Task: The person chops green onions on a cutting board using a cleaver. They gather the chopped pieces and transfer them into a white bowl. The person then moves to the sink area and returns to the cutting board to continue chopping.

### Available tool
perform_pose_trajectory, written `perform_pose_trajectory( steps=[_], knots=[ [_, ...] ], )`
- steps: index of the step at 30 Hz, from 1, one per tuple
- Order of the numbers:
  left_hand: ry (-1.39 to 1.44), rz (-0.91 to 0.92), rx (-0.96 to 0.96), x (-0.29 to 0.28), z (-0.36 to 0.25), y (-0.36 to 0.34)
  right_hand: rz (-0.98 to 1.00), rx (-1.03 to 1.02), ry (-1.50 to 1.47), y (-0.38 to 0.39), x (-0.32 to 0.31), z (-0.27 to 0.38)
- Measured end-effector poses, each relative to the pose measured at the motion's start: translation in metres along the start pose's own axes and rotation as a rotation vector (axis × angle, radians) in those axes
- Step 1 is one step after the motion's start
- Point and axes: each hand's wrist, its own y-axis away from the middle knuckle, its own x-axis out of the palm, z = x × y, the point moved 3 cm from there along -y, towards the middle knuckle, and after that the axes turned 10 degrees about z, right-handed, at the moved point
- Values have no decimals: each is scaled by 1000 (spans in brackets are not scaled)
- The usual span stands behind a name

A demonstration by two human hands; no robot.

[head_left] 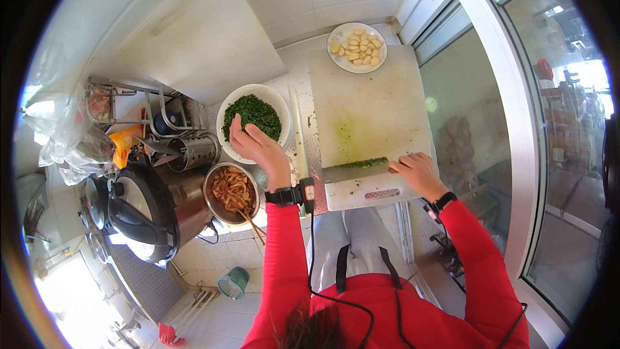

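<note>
My left hand (261, 154) hovers at the near edge of a white bowl (232, 152), fingers stretched out and holding nothing. Finely chopped greens (255, 113) fill much of that bowl. A wide-bladed kitchen knife (354, 174) lies across the near part of a white cutting board (381, 110), its handle gripped in my right hand (416, 173). Along the far side of the blade runs a narrow line of chopped greens (365, 163). Green stains and small bits mark the board's middle. At its far end, a white plate (332, 56) carries peeled garlic cloves (355, 45).
Near my left wrist stands a metal bowl (211, 201) of sauced strips with chopsticks (252, 225). An electric pressure cooker (145, 210) and a wire rack (155, 106) occupy the left side. A sliding glass door (497, 77) borders the right. A cable hangs from my left wrist.
</note>
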Motion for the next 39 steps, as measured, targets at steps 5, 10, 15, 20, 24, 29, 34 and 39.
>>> perform_pose_trajectory(
  steps=[5,10,15,20,24,29,34,39],
  knots=[
    [142,200,66,9,-2,43,-96,348,-268,56,9,-7],
    [161,544,82,35,25,148,-340,596,-398,122,41,-48],
    [-147,684,131,54,61,226,-392,999,-1006,173,85,-69],
    [-395,797,101,73,74,239,-284,1010,-1165,167,110,-27],
    [-341,790,81,83,64,235,-166,973,-1194,136,129,16],
    [-285,811,-26,96,47,233,-129,921,-1167,95,139,68],
    [-151,692,-24,94,42,225,-122,772,-1142,62,142,103],
    [-63,716,15,85,25,199,-95,724,-1161,41,120,108]
  ],
)
